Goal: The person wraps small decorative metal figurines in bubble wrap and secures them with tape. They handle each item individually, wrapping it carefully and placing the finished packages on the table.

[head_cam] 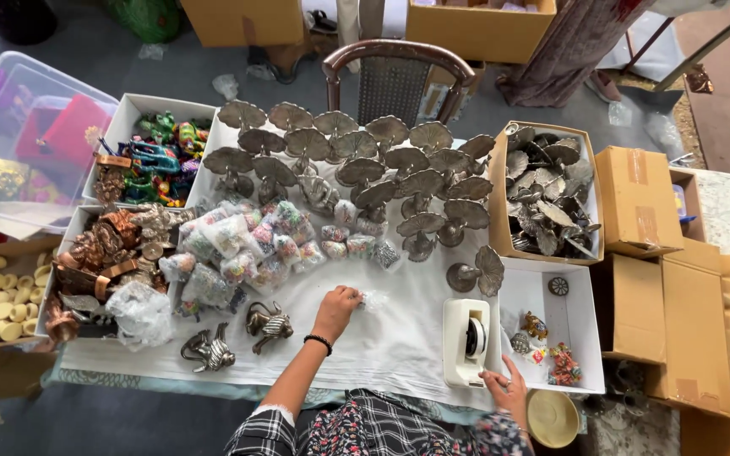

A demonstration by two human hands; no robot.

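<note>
Plastic, clear and crinkled, makes up the small packet (pixel 375 298) that lies on the white cloth (pixel 399 338) near the middle of the table; it is a little bag, too small to show its contents, and its long axis runs roughly left to right, with the far end toward the tape dispenser (pixel 466 341). The left hand (pixel 337 306) reaches over the cloth with its fingers curled close together, the fingertips pinching the near end of the packet. A dark band sits on that wrist. The right hand (pixel 509 390) rests at the front edge of the white box (pixel 576 291), fingers spread loosely and flat, touching the rim and just beside the dispenser; it grips nothing that can be seen.

Beyond the packet lies a heap of similar filled bags (pixel 255 245) with coloured pieces inside. Behind them stand rows of grey metal leaf-shaped stands (pixel 365 160), and more of them fill a cardboard box (pixel 547 194) on the right. Two small metal animal figures (pixel 238 333) lie on the cloth left of the forearm. Copper-coloured ornaments (pixel 107 249) fill a tray at the left.
</note>
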